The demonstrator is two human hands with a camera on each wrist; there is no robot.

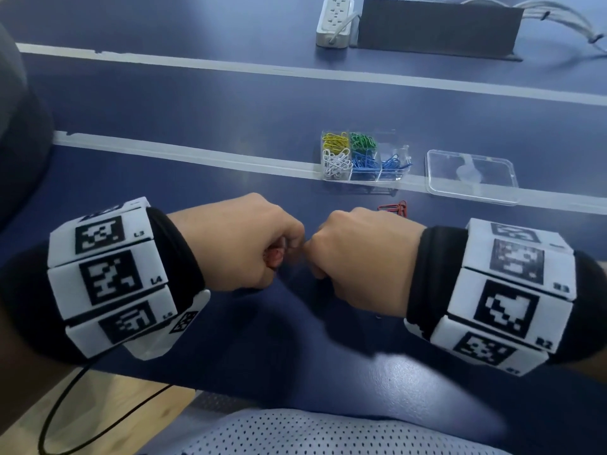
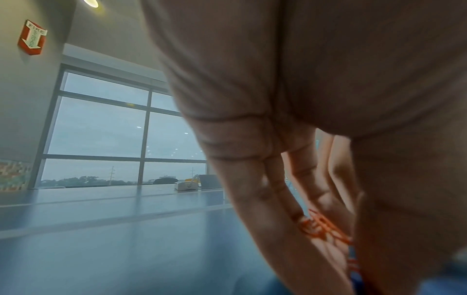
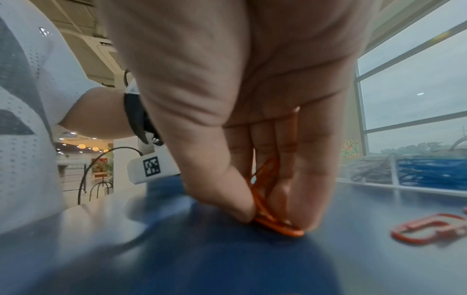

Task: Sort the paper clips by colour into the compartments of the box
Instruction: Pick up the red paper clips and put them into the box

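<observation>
Both hands are bunched up close together at the near edge of the blue tabletop point(image 1: 197, 133). Left hand point(image 1: 236, 244) is curled around a little bunch of red clips point(image 2: 321, 225), and the right hand point(image 1: 358, 254) is pinching more red clips point(image 3: 267, 209) between thumb and fingertips, right down on the tabletop. A few loose red clips point(image 1: 395, 207) lie just beyond it. Farther off sits the clear box point(image 1: 361, 178) with yellow, green, white and blue clips in separate compartments, its lid point(image 1: 471, 177) to the right.
</observation>
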